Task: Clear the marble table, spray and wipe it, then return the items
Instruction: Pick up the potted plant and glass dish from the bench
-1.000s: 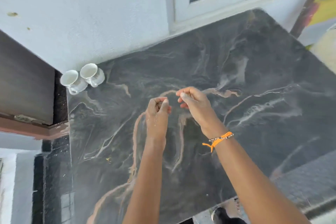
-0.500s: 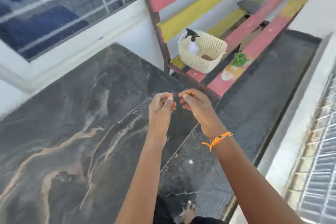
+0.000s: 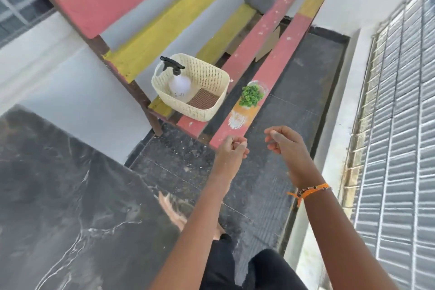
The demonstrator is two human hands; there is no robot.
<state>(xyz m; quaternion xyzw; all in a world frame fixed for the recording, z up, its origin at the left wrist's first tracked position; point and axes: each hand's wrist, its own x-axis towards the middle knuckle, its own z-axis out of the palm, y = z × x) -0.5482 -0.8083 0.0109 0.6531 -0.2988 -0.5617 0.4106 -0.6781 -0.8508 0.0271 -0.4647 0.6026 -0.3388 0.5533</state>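
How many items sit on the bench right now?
4: a cream basket holding a spray bottle near the bench end, a small green plant beside the basket on the front slat, and a grey cloth farther along. More may be hidden.

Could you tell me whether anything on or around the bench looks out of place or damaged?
The small green plant lies tipped on its side on the bench's front slat. Beside it, an orange and white patch breaks the slat's red paint. The spray bottle stands upright in the basket.
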